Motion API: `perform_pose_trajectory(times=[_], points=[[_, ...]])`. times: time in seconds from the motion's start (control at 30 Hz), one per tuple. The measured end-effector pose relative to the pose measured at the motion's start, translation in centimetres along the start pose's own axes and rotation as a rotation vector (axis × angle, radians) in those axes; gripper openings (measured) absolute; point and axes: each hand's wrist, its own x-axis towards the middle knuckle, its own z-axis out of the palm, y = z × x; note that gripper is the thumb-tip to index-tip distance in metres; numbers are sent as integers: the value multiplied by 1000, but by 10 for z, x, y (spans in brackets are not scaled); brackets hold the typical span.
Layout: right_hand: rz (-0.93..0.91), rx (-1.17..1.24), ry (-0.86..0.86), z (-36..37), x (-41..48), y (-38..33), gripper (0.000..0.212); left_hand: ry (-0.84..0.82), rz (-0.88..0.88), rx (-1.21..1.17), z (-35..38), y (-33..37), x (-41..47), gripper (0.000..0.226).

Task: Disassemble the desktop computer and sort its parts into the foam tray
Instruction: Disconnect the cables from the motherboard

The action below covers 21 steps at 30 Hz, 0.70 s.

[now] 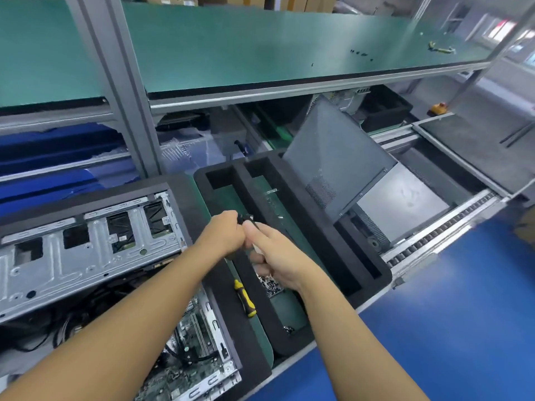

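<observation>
The opened grey metal desktop computer case lies on its side at the left, its long axis running left to right and its circuit board facing up at the near end. Just right of it sits the black foam tray, its long slots pointing away from the person. Above the tray, the left hand curls round a small black part, too blurred to identify, while the right hand pinches it. A yellow-and-black screwdriver lies along a foam rib beside loose silver screws. A grey perforated metal panel leans over the tray's far right.

No readable text, label or number on any surface.
</observation>
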Motion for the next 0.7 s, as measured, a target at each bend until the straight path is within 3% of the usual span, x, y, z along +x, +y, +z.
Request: perform_pose_trajectory(times=[0.13,0.27,0.4,0.57,0.7], points=[[-24,-98,283,-50,16,23,31,-122,-71,-352,24,6,16,24],[-31,-502,481,-116,33,43,25,-222,-31,-330,42,7,33,17],[114,-703,498,-168,63,64,48,-267,-45,-293,55,-4,42,15],[190,-563,428,-178,88,92,67,-206,-40,-236,51,-22,48,9],[218,-294,560,-176,92,107,56,-165,-2,-174,42,-27,51,13]])
